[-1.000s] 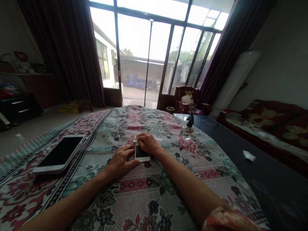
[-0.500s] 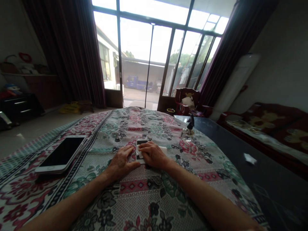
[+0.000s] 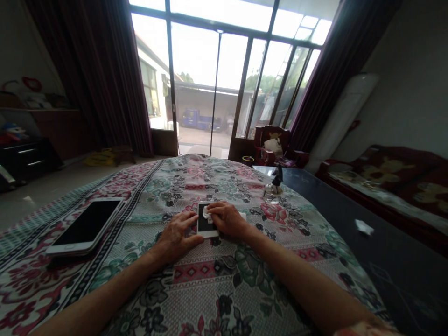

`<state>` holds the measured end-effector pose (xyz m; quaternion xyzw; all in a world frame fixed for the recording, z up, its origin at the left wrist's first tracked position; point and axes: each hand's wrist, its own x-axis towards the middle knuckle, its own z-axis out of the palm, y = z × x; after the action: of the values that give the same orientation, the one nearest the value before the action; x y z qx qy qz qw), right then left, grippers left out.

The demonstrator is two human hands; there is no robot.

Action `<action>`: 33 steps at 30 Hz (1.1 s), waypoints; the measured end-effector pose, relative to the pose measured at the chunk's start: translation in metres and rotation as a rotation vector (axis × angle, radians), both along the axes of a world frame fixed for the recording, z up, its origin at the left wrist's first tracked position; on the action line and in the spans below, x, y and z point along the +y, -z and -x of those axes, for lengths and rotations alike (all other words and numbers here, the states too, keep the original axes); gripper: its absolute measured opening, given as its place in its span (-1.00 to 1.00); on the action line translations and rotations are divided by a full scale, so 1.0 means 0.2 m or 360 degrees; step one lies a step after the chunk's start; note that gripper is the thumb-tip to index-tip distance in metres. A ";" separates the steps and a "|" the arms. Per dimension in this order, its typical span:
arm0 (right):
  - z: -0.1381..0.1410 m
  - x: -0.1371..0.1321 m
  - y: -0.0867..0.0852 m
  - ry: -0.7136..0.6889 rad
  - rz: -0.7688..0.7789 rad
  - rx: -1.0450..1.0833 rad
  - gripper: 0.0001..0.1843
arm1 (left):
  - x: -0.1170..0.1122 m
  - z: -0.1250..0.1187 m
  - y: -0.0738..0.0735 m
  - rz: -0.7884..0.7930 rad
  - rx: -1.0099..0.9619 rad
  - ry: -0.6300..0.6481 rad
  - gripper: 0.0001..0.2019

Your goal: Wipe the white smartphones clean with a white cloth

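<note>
A small white smartphone (image 3: 206, 227) lies face up on a floral cloth (image 3: 196, 280), its black screen showing below my fingers. My right hand (image 3: 227, 219) rests on the upper part of the phone and pinches a crumpled white tissue (image 3: 208, 215) against the screen. My left hand (image 3: 177, 238) grips the phone's left side with its fingertips, the thumb reaching toward the lower edge. A flat white piece (image 3: 242, 215) pokes out from under my right hand. The phone's top edge is partly hidden.
A larger white smartphone (image 3: 86, 227) lies face up on the cloth to the left. A dark glass table (image 3: 350, 261) runs along the right, holding a small black figurine (image 3: 277, 179) and a white paper scrap (image 3: 364, 227). A sofa stands beyond it.
My right hand and the tissue have moved up the phone's screen, uncovering its lower part. My left hand stays at the phone's left side.
</note>
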<state>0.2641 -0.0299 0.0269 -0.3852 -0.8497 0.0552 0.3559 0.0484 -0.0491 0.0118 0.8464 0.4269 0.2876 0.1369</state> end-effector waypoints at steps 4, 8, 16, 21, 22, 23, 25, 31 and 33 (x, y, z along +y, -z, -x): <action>0.00 0.13 0.01 0.0073 -0.0026 -0.0039 -0.73 | 0.00 0.00 0.00 0.0008 -0.0026 0.0014 -0.50; -0.01 0.16 0.02 0.0084 -0.0053 -0.0055 -0.74 | 0.00 0.00 -0.01 0.0001 -0.0043 0.0045 -0.52; -0.07 -0.04 0.00 -0.0083 -0.0039 0.0042 -0.71 | 0.00 0.00 -0.01 0.0008 -0.0017 0.0005 -0.51; -0.05 -0.18 -0.02 -0.0206 -0.0043 -0.0050 -0.69 | -0.01 0.00 -0.01 0.0012 0.0014 -0.0021 -0.45; -0.04 -0.20 -0.02 -0.0240 -0.0039 -0.0074 -0.69 | -0.01 0.00 -0.01 0.0011 0.0017 -0.0029 -0.45; -0.03 -0.21 -0.02 -0.0278 -0.0036 -0.0094 -0.69 | -0.01 0.00 -0.01 0.0008 0.0019 -0.0033 -0.46; 0.00 -0.21 -0.02 -0.0343 -0.0032 -0.0124 -0.69 | -0.01 0.00 -0.01 -0.0003 0.0026 -0.0027 -0.50; 0.03 -0.06 -0.01 -0.0277 -0.0044 -0.0185 -0.71 | -0.01 0.00 -0.01 -0.0017 0.0032 -0.0013 -0.55; 0.03 0.00 -0.01 -0.0163 -0.0028 -0.0201 -0.71 | -0.01 0.00 -0.02 -0.0015 0.0041 0.0000 -0.55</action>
<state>0.2586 -0.0301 0.0294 -0.3409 -0.8894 0.0414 0.3017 0.0488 -0.0506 0.0155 0.8506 0.4273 0.2787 0.1272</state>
